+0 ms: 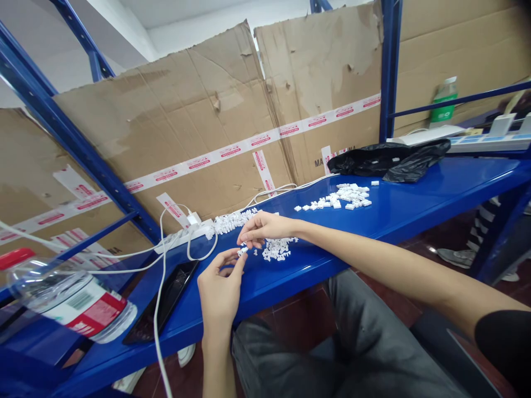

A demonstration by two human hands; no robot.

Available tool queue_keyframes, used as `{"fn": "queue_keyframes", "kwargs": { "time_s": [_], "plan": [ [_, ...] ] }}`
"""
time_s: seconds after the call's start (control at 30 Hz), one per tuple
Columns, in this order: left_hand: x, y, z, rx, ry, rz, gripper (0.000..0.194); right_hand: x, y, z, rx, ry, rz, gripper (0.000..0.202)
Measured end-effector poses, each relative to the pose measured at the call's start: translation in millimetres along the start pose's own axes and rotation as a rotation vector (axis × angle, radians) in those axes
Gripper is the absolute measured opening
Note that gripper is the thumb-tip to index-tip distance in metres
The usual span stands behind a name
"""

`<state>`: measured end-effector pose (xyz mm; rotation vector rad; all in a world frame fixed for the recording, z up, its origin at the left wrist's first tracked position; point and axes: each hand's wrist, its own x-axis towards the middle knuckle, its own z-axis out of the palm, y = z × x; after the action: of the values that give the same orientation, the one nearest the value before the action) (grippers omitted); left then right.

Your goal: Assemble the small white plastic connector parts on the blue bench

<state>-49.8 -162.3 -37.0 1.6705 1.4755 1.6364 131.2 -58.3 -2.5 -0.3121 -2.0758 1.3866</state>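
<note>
My left hand (222, 282) pinches a small white plastic piece (243, 251) between thumb and fingertips, above the blue table (265, 282). Close beside it, my right hand (267, 225) has its fingers drawn together near the top of that piece. A speck of white shows at the right fingertips, too small to name. Under and behind the right hand lies a pile of tiny white parts (277, 250). Another heap of small white parts (234, 221) is behind both hands, and a third pile of larger white pieces (350, 194) lies further right.
A white power strip (186, 235) with cables runs along the back. On the left are a black tray (166, 301) and a clear bottle with red cap (74, 301). A black plastic bag (385, 157) lies at the right, before cardboard sheets (199, 127) and blue posts (390, 66).
</note>
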Motion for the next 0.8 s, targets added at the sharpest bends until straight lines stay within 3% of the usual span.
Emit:
{"fn": "queue_keyframes", "kwargs": {
  "time_s": [0.47,0.8],
  "plan": [
    [1.5,0.9,-1.4,-0.088,0.017,0.013,0.033,-0.6,-2.8,1.7,0.040,-0.034,0.045,0.026],
    [-0.1,-0.8,-1.5,-0.019,-0.022,0.014,0.034,0.2,-2.4,-1.1,0.014,0.107,0.051,0.021]
  ]
}}
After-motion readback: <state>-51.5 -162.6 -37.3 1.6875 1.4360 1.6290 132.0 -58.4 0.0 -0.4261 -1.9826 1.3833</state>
